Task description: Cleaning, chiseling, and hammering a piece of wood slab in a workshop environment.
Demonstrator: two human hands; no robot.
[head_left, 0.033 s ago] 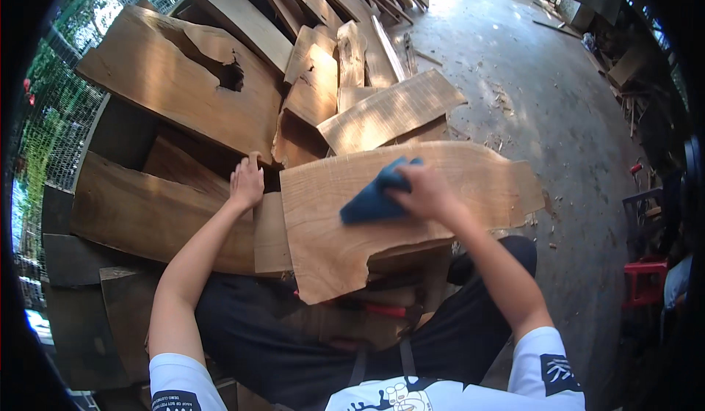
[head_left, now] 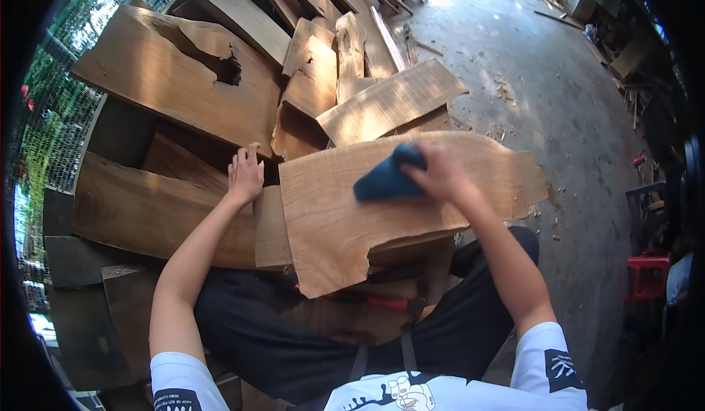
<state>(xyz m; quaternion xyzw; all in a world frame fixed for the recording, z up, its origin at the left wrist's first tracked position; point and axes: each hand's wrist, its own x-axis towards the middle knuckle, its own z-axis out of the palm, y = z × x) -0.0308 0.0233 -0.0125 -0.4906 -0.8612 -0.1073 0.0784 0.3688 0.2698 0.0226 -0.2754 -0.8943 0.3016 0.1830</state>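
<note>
Fingers (head_left: pixel 427 163) of the right hand (head_left: pixel 445 176), closed around a blue cloth (head_left: pixel 383 177). The cloth lies against the upper face of a board (head_left: pixel 323 220), near its middle. The left hand (head_left: pixel 246 177), fingers loosely bent, is just left of the board; its hold cannot be told. Beyond it, a holed slab (head_left: pixel 161 73); below the board, the legs (head_left: pixel 250 315).
</note>
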